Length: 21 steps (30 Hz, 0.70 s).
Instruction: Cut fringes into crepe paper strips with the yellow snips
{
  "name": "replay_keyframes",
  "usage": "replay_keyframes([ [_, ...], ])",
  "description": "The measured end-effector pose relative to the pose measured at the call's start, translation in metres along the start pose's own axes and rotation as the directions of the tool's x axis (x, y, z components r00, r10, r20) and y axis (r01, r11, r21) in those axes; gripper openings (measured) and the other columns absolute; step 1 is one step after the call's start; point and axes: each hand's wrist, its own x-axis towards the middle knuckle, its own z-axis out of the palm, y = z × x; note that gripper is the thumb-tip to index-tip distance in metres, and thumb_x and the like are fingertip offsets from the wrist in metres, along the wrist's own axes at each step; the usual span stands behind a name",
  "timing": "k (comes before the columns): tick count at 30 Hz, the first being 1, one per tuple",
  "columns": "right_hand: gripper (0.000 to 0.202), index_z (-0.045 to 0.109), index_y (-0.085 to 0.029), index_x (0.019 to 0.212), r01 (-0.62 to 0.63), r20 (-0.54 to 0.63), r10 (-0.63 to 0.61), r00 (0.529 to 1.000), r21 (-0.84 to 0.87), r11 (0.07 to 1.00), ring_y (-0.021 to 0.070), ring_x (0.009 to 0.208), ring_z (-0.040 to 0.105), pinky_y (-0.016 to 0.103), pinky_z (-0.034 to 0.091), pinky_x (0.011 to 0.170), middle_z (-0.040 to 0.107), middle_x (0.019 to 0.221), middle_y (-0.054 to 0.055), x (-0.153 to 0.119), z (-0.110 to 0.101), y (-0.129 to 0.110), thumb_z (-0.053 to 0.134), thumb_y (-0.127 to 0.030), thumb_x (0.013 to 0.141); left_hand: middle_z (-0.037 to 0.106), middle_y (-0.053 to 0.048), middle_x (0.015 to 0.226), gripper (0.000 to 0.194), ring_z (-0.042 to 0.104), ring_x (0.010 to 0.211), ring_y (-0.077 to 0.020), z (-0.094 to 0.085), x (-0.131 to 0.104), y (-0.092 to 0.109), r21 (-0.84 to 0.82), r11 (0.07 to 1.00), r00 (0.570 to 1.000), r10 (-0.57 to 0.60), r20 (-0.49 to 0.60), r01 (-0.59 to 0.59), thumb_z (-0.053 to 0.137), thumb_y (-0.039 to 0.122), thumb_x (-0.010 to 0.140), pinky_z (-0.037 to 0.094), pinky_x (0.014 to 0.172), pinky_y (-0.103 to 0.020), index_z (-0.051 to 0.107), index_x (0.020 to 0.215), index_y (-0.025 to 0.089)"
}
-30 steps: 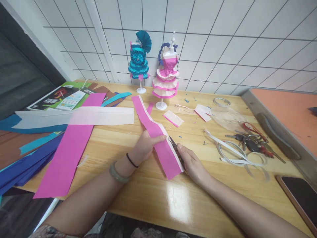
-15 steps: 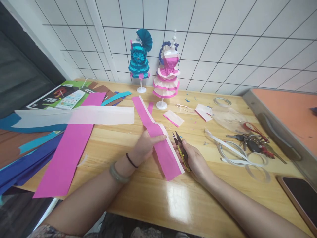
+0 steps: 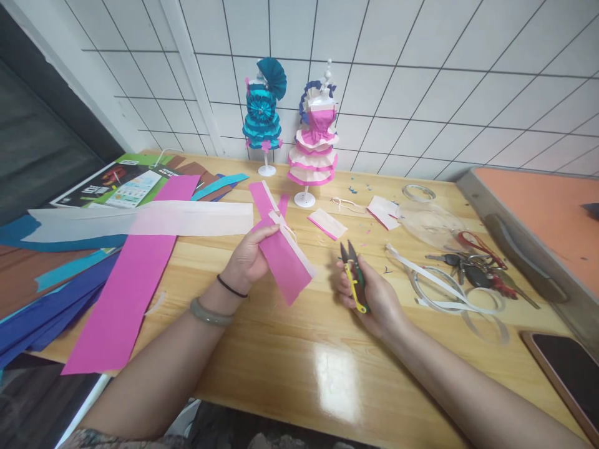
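My left hand (image 3: 255, 252) pinches a pink paper strip with a white edge (image 3: 289, 265) between thumb and fingers. The strip bends at the pinch, and its far part lies toward the back on the table. To the right, my right hand (image 3: 374, 290) is wrapped round small yellow-and-green thread snips (image 3: 356, 280), whose dark blades point up and away, slightly apart and not touching the paper. A small white piece with a pink edge (image 3: 328, 224) lies behind the snips.
Two miniature dress stands, one teal (image 3: 262, 115) and one pink and white (image 3: 312, 146), stand near the wall. Coloured paper strips (image 3: 126, 287) cover the left side. At the right are tape rolls (image 3: 437, 290), keys (image 3: 477, 274) and a phone (image 3: 568, 374).
My left hand has moved left and slightly back with the pink strip, which is now bent. My right hand has shifted a little right with the snips, away from the paper.
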Motion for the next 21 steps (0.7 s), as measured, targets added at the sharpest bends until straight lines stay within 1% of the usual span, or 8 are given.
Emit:
replay_keyframes([
  [2,0.029,0.056,-0.017,0.083,0.078,-0.072,-0.074,0.995,0.051,0.996,0.0068,0.043,0.035,0.016,0.024,0.034,0.042,0.053,-0.005,0.000,0.000,-0.003,0.050,-0.045,0.080,0.062,-0.002,0.070,0.019,0.059,0.066,-0.0137,0.000,0.000,-0.001,0.034,0.999,1.000,0.009,0.005,-0.009,0.065,0.019,0.067,0.045,0.069,-0.028,0.059,0.085,0.014],
  [4,0.031,0.056,-0.017,0.083,0.117,-0.066,-0.119,0.991,-0.025,0.993,0.0072,0.041,0.035,0.017,0.023,0.034,0.043,0.052,-0.005,-0.003,0.001,-0.003,0.049,-0.048,0.080,0.062,-0.002,0.070,0.022,0.058,0.065,-0.0129,0.001,-0.001,-0.007,0.107,0.994,1.000,0.019,0.015,-0.021,0.067,0.019,0.066,0.045,0.068,-0.028,0.059,0.086,0.013],
  [6,0.036,0.057,-0.017,0.080,0.120,0.033,-0.116,0.993,-0.189,0.975,0.0078,0.039,0.034,0.020,0.023,0.034,0.045,0.050,-0.004,-0.008,0.004,-0.001,0.046,-0.051,0.081,0.062,-0.002,0.072,0.024,0.057,0.066,-0.0130,0.004,-0.003,-0.015,0.186,0.982,0.999,0.018,0.045,-0.026,0.069,0.019,0.065,0.045,0.067,-0.027,0.059,0.085,0.012],
  [8,0.040,0.054,-0.018,0.068,0.140,0.146,-0.091,0.985,-0.369,0.919,0.0084,0.038,0.035,0.023,0.027,0.039,0.045,0.046,-0.004,-0.014,0.007,0.003,0.042,-0.053,0.083,0.062,-0.003,0.075,0.025,0.057,0.068,-0.0135,0.007,-0.006,-0.023,0.240,0.970,0.998,0.015,0.067,-0.031,0.071,0.019,0.063,0.045,0.068,-0.028,0.059,0.084,0.013],
  [11,0.046,0.047,-0.019,0.054,0.203,0.223,-0.097,0.970,-0.527,0.825,0.0098,0.040,0.038,0.025,0.031,0.047,0.043,0.042,-0.004,-0.019,0.009,0.008,0.038,-0.052,0.086,0.062,-0.002,0.076,0.027,0.057,0.070,-0.0139,0.011,-0.010,-0.029,0.278,0.960,0.997,0.015,0.075,-0.035,0.073,0.019,0.061,0.046,0.069,-0.028,0.060,0.084,0.013],
  [17,0.046,0.050,-0.021,0.057,0.211,0.218,-0.101,0.971,-0.569,0.795,0.0120,0.042,0.038,0.027,0.031,0.047,0.044,0.044,-0.004,-0.015,0.005,0.014,0.033,-0.052,0.087,0.062,-0.002,0.074,0.025,0.057,0.068,-0.0135,0.012,-0.012,-0.028,0.305,0.952,0.997,0.012,0.078,-0.035,0.073,0.021,0.060,0.046,0.068,-0.029,0.061,0.081,0.013],
  [19,0.044,0.053,-0.021,0.062,0.231,0.212,-0.131,0.968,-0.569,0.789,0.0143,0.050,0.046,0.027,0.037,0.055,0.052,0.052,-0.002,-0.014,0.004,0.015,0.035,-0.053,0.086,0.062,-0.002,0.073,0.024,0.057,0.067,-0.0133,0.013,-0.012,-0.028,0.307,0.951,0.997,0.018,0.078,-0.041,0.073,0.021,0.060,0.045,0.067,-0.028,0.060,0.079,0.014],
  [21,0.040,0.056,-0.021,0.069,0.255,0.207,-0.164,0.964,-0.562,0.787,0.0168,0.067,0.054,0.028,0.041,0.070,0.060,0.068,0.000,-0.014,0.005,0.015,0.038,-0.053,0.085,0.061,-0.001,0.071,0.023,0.056,0.066,-0.0131,0.014,-0.013,-0.030,0.316,0.948,0.996,0.014,0.086,-0.041,0.073,0.021,0.060,0.045,0.067,-0.028,0.060,0.077,0.014],
])
